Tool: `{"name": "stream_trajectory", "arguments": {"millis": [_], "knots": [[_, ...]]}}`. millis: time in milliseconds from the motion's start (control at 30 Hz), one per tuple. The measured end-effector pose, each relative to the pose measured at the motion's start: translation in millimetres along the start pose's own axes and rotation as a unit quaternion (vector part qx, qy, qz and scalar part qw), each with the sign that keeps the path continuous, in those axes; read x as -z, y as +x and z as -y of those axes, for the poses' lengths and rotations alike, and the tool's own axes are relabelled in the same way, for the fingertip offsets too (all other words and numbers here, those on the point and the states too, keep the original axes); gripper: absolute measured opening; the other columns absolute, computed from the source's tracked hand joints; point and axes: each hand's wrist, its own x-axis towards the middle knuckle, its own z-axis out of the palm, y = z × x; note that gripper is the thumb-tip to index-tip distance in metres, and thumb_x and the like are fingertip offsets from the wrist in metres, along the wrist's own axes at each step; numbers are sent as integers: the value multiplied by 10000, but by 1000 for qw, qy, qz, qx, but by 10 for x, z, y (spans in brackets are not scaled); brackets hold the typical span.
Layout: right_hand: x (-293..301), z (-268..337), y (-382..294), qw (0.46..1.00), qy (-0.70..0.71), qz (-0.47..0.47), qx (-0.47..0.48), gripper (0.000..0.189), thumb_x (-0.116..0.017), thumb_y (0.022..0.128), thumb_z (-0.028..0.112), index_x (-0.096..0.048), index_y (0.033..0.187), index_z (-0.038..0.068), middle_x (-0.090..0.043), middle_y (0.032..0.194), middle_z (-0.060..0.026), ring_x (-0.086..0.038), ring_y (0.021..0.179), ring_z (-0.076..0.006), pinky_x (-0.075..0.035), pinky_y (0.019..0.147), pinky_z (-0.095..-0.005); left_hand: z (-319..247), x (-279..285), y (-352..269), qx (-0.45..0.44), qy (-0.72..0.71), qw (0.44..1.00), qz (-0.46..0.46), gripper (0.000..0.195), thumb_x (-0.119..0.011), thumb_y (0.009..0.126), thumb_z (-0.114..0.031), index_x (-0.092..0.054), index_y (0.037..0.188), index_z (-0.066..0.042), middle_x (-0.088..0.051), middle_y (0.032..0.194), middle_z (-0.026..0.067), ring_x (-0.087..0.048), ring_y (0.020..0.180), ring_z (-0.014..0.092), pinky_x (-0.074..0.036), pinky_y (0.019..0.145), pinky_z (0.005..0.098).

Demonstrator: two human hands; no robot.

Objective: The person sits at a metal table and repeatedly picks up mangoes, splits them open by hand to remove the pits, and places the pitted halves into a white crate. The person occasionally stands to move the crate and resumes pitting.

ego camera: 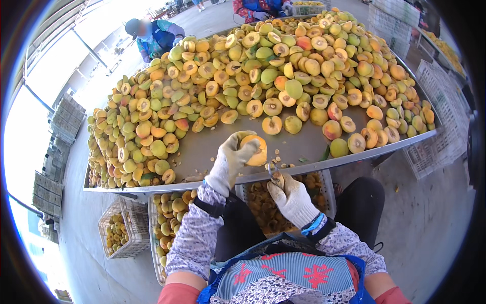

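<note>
In my gloved left hand [227, 161] is a peach half [259, 151], held over the near edge of a metal table [228, 138], its rounded edge toward the right. My gloved right hand [294, 199] grips a short pitting tool [278, 180] by its handle. The tool's curved metal loop points up, just right of the peach half and apart from it. Small pit pieces [277, 152] lie on the metal beside the two hands. Beyond them rises a large heap of peach halves [228, 76], many with brown pit cavities showing.
Under the table edge, between my knees, stands a crate [329, 190] of brownish fruit pieces. Another crate [154, 228] at its left holds peaches; a third [136, 243] stands on the floor. Two people [161, 36] [262, 9] work across the table. Stacked crates [436, 114] flank the right.
</note>
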Motion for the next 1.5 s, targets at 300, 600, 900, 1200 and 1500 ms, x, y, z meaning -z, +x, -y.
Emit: {"name": "stream_trajectory", "arguments": {"millis": [300, 600, 900, 1200, 1500], "knots": [[-87, -142, -33, 993, -113, -4, -26, 328, -617, 980, 314, -619, 1072, -1, -688, 857, -263, -672, 826, -459, -534, 691, -510, 203, -493, -461, 36, -397, 916, -41, 448, -582, 1025, -429, -542, 1249, -43, -639, 1119, 143, -685, 944, 305, -582, 828, 414], [-60, -91, -53, 984, -179, 22, -8, 340, -601, 995, 343, -622, 996, 3, -678, 798, -257, -668, 773, -457, -531, 668, -511, 391, -429, -472, 41, -405, 913, -39, 389, -552, 1038, -367, -593, 1144, 5, -646, 1067, 147, -692, 872, 281, -590, 746, 394], [-174, -181, -95, 996, -68, 41, -49, 353, -575, 1007, 345, -651, 989, 1, -685, 849, -277, -668, 796, -474, -542, 692, -504, 300, -632, -538, -30, -247, 959, -138, 342, -525, 1047, -311, -635, 1015, 11, -666, 896, 116, -676, 744, 215, -565, 660, 328], [-90, -131, -185, 921, 245, 207, -222, 440, -505, 1067, 435, -608, 921, 33, -612, 723, -69, -568, 586, -196, -484, 554, -361, 346, -576, -556, -20, -278, 956, -92, 341, -569, 1038, -294, -679, 957, 18, -700, 860, 131, -672, 687, 206, -570, 647, 317], [129, 106, -202, 802, 350, 313, -370, 506, -495, 1038, 579, -522, 845, 112, -397, 589, 55, -338, 420, -69, -300, 389, -261, 480, -440, -543, -19, -131, 990, -41, 356, -566, 1056, -303, -692, 961, 15, -724, 912, 99, -693, 756, 162, -563, 630, 278]]}}
